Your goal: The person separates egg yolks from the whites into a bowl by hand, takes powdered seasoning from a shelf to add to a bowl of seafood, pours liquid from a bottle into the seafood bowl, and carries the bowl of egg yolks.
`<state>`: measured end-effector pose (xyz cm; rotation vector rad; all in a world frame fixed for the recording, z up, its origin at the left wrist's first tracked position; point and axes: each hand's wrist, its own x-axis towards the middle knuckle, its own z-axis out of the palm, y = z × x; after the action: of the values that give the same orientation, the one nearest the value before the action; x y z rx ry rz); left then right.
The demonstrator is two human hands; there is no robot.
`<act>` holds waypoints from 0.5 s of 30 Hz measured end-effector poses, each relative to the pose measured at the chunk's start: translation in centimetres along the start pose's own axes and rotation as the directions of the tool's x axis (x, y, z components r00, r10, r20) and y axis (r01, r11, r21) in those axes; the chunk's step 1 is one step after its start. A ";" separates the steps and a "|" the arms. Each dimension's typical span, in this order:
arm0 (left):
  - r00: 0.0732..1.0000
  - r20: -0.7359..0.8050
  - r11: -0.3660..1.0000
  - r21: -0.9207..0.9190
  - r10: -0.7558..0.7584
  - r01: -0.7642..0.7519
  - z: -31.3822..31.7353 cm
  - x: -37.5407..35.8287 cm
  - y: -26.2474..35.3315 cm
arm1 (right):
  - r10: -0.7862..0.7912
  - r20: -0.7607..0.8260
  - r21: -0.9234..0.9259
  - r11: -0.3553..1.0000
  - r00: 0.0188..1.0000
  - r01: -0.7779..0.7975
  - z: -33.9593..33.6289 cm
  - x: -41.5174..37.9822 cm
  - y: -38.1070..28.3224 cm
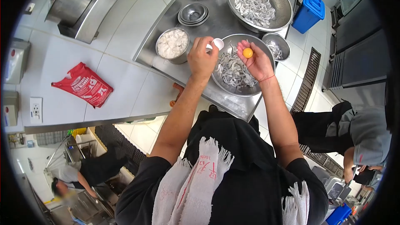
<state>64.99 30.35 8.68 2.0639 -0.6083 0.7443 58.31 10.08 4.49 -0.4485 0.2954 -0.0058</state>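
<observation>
My left hand (202,58) grips a cracked white eggshell (217,44) between thumb and fingers, near the rim of a wide steel bowl (227,88). In the cupped palm of my right hand (259,63) rests a round orange egg yolk (248,53). Both hands are raised over this bowl, which holds a heap of pale grey, strip-like pieces (233,68) that look like seafood. Left of my left hand stands a steel container (180,59) filled with a lumpy whitish mass.
A large steel colander (287,6) of similar strips sits behind, with a smaller bowl (282,37) at its front right. Stacked steel bowls (193,14) stand at the back left. A red bag (85,84) lies on the white tiles. People (366,133) work at both sides.
</observation>
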 end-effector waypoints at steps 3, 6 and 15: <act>1.000 0.000 1.000 -0.001 0.001 -0.001 -0.2 0.4 -0.9 | 0.005 -0.009 0.047 0.999 1.000 -0.004 -0.8 0.3 0.8; 1.000 0.016 1.000 -0.016 0.017 -0.017 -0.1 0.5 -2.5 | -0.020 -0.037 0.058 0.998 0.999 0.022 -0.9 0.5 1.7; 0.985 0.165 0.984 -0.177 0.058 -0.028 -1.2 3.2 -8.8 | -0.199 -0.174 0.127 0.967 0.964 0.222 -0.6 1.4 5.9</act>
<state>72.59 35.59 6.63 1.9690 -0.7876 0.5223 59.10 15.05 1.06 -0.3333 0.4012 -0.2718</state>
